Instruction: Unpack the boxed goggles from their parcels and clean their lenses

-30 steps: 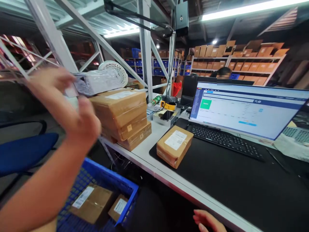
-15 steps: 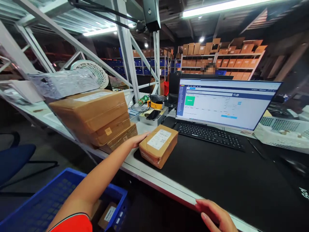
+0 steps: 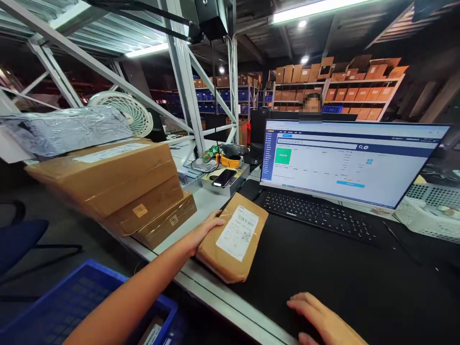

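While the left hand [image 3: 206, 231] is clamped on the left side of a brown parcel [image 3: 257, 225], the right hand [image 3: 319, 314] stays out at the lower right, fingers parted and loosely bent over a black mat [image 3: 316, 263]. The two hands are well apart; whether the right fingertips touch the mat, cannot tell. Parcel position: left end of the mat, near the front edge of the worktop [image 3: 203, 202], face tilted toward the person; contact beneath it hidden. White label [image 3: 230, 239] on the upper face. Left of parcel: stacked cartons [image 3: 108, 187], plastic-wrapped package [image 3: 72, 132] on top. Beyond it: phone [image 3: 224, 178]. To the right: keyboard [image 3: 312, 215] before a lit monitor [image 3: 323, 160]. Lower left, below worktop level: blue crate [image 3: 61, 304].
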Available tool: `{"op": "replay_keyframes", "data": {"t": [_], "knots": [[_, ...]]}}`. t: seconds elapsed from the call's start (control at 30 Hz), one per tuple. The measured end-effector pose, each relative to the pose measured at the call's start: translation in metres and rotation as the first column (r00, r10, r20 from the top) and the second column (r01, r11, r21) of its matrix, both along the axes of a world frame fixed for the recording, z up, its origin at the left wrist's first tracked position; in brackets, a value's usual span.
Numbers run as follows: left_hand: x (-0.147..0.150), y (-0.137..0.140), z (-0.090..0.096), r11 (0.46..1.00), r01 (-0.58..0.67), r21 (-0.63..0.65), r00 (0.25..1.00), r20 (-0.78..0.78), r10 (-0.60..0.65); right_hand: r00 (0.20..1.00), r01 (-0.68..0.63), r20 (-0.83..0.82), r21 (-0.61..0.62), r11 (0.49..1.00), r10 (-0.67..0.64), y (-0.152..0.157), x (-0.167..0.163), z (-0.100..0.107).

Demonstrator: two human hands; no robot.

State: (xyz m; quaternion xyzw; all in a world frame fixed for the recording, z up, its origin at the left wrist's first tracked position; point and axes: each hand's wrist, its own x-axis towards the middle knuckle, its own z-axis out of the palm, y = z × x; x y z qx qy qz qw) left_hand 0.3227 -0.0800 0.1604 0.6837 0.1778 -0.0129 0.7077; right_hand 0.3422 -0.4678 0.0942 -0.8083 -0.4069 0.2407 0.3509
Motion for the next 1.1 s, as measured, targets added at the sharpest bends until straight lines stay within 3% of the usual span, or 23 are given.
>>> {"op": "replay_keyframes", "data": {"t": [0.1, 0.17, 0.2, 0.27, 0.33, 0.4, 0.5, 0.57, 0.63, 0.7, 0.77, 0.83, 0.87, 0.9, 0.93, 1.0, 1.03, 1.07, 1.1], "knots": [[-0.006, -0.018, 0.000, 0.992, -0.100, 0.076, 0.983, 0.159, 0.087, 0.993, 0.043, -0.113, 0.017, 0.999, -0.041, 0.022, 0.015, 0.009], [-0.007, -0.033, -0.007, 0.985, -0.161, 0.053, 0.954, 0.265, 0.142, 0.962, 0.017, -0.272, 0.162, 0.987, 0.029, 0.046, 0.027, 0.014], [-0.006, -0.041, -0.012, 0.983, -0.182, 0.017, 0.934, 0.314, 0.167, 0.943, 0.002, -0.323, 0.263, 0.965, 0.086, 0.058, 0.034, 0.016], [-0.004, -0.057, -0.026, 0.975, -0.210, -0.069, 0.895, 0.388, 0.220, 0.951, -0.006, -0.274, 0.441, 0.898, 0.141, 0.079, 0.048, 0.020], [0.001, -0.071, -0.041, 0.962, -0.222, -0.159, 0.870, 0.413, 0.269, 0.962, 0.061, -0.255, 0.545, 0.836, 0.096, 0.089, 0.060, 0.021], [0.006, -0.081, -0.056, 0.952, -0.186, -0.245, 0.891, 0.365, 0.268, 0.942, 0.185, -0.334, 0.585, 0.790, 0.027, 0.087, 0.069, 0.019], [0.014, -0.092, -0.069, 0.940, -0.051, -0.338, 0.974, 0.192, 0.122, 0.911, 0.314, -0.406, 0.577, 0.754, -0.070, 0.072, 0.077, 0.012], [0.018, -0.099, -0.070, 0.942, 0.021, -0.334, 0.993, 0.119, 0.020, 0.908, 0.355, -0.399, 0.564, 0.746, -0.130, 0.061, 0.078, 0.009], [0.021, -0.107, -0.065, 0.956, 0.010, -0.293, 0.996, 0.092, 0.018, 0.914, 0.354, -0.376, 0.554, 0.753, -0.153, 0.050, 0.077, 0.008], [0.023, -0.114, -0.058, 0.966, -0.061, -0.250, 0.996, 0.047, 0.075, 0.937, 0.296, -0.319, 0.500, 0.814, -0.144, 0.034, 0.074, 0.013], [0.027, -0.119, -0.049, 0.973, -0.122, -0.194, 0.992, 0.005, 0.125, 0.967, 0.238, -0.180, 0.363, 0.901, -0.182, 0.006, 0.072, 0.022], [0.032, -0.122, -0.041, 0.985, -0.135, -0.104, 0.988, 0.055, 0.141, 0.934, 0.321, 0.092, 0.212, 0.923, -0.346, -0.041, 0.071, 0.031], [0.034, -0.122, -0.038, 0.991, -0.128, -0.047, 0.985, 0.108, 0.133, 0.840, 0.433, 0.273, 0.182, 0.883, -0.468, -0.074, 0.070, 0.033], [0.036, -0.122, -0.035, 0.993, -0.116, 0.011, 0.980, 0.163, 0.112, 0.678, 0.573, 0.436, 0.191, 0.797, -0.591, -0.111, 0.067, 0.034], [0.038, -0.121, -0.034, 0.993, -0.103, 0.066, 0.974, 0.211, 0.087, 0.497, 0.696, 0.552, 0.208, 0.688, -0.669, -0.152, 0.064, 0.031], [0.042, -0.120, -0.035, 0.983, -0.094, 0.157, 0.961, 0.271, 0.049, 0.153, 0.894, 0.669, 0.220, 0.390, -0.728, -0.237, 0.056, 0.021], [0.044, -0.119, -0.036, 0.978, -0.099, 0.185, 0.956, 0.290, 0.042, 0.050, 0.956, 0.700, 0.173, 0.237, -0.713, -0.276, 0.053, 0.013], [0.045, -0.120, -0.038, 0.973, -0.109, 0.202, 0.950, 0.308, 0.043, 0.003, 0.989, 0.708, 0.102, 0.106, -0.706, -0.309, 0.052, 0.005], [0.047, -0.121, -0.040, 0.970, -0.125, 0.210, 0.944, 0.325, 0.051, -0.014, 0.999, 0.682, 0.035, 0.014, -0.731, -0.334, 0.054, -0.004]]}}
